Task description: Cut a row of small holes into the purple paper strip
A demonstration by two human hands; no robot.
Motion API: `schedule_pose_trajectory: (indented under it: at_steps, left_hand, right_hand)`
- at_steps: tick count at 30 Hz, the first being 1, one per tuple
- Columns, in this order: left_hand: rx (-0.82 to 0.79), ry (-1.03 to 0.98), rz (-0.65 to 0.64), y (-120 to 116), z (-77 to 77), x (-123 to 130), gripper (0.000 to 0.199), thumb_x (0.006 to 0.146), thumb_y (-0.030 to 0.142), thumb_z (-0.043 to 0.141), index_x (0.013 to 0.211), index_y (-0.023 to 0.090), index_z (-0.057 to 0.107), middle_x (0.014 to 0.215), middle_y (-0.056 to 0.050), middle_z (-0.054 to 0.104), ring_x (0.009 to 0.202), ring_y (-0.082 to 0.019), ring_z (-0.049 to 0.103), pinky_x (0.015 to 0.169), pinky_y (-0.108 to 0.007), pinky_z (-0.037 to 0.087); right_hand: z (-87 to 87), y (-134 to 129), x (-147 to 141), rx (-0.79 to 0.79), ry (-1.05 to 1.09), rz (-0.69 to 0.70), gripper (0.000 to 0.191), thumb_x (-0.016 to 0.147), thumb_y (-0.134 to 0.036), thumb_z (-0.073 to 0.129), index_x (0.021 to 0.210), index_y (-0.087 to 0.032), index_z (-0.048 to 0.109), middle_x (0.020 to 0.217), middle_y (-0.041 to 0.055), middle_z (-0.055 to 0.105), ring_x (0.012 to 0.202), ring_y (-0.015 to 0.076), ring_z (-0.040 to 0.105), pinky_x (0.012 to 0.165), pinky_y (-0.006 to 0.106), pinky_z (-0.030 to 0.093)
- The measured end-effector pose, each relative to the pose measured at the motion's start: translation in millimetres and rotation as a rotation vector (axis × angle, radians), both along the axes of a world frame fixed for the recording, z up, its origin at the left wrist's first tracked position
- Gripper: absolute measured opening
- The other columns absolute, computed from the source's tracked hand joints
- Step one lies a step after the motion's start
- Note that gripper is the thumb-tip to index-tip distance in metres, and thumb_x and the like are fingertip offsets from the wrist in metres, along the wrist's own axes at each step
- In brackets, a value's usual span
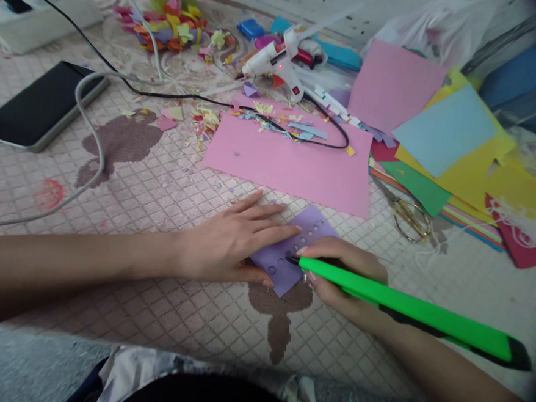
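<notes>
A small purple sheet of paper [316, 221] lies on the patterned cloth, with a row of small holes and drawn circles along it. My left hand [233, 238] rests flat on its left side, fingers stretched out and holding nothing. In my right hand [348, 274] is a bright green utility knife [408, 302], gripped near its front like a pen. Its dark tip meets the paper beside the circles near the lower end. The knife's body slants back over my right forearm.
Beyond the purple piece lies a pink sheet [293, 166] scattered with paper scraps. A white glue gun [278, 61] and its black cord are behind. Scissors [409, 217] and coloured paper [447, 131] sit at right; a phone [40, 105] and power strip [42, 20] at left.
</notes>
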State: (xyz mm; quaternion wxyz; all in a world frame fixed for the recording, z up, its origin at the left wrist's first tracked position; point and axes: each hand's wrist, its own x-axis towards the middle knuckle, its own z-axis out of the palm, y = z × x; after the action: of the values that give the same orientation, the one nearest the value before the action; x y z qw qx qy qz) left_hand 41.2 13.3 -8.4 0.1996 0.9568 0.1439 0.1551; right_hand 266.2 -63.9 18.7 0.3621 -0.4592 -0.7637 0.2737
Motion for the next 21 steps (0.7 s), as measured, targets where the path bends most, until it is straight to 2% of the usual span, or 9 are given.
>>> schedule_pose_trajectory:
  at_steps: [12,21]
  left_hand:
    - [0.004,-0.010,-0.005,0.3,-1.2,0.9,0.072,0.088,0.053,0.062,0.142,0.011,0.038,0.139,-0.017,0.053,0.138,-0.033,0.039,0.118,-0.057,0.018]
    - [0.000,-0.006,0.002,0.6,-2.1,0.5,0.073,0.087,0.054,0.062,0.142,0.011,0.039,0.139,-0.019,0.052,0.138,-0.033,0.038,0.117,-0.057,0.019]
  right_hand:
    - [-3.0,0.5,-1.8,-0.004,0.016,0.011,0.022,0.080,-0.008,0.057,0.093,-0.023,0.065,0.081,0.0011,0.072,0.060,0.0114,0.066,0.058,0.024,0.054]
    - [-3.4,0.9,-1.0,-0.020,0.004,0.028,0.024,0.079,-0.007,0.057,0.095,-0.024,0.065,0.084,0.0011,0.073,0.068,0.0126,0.068,0.062,0.025,0.054]
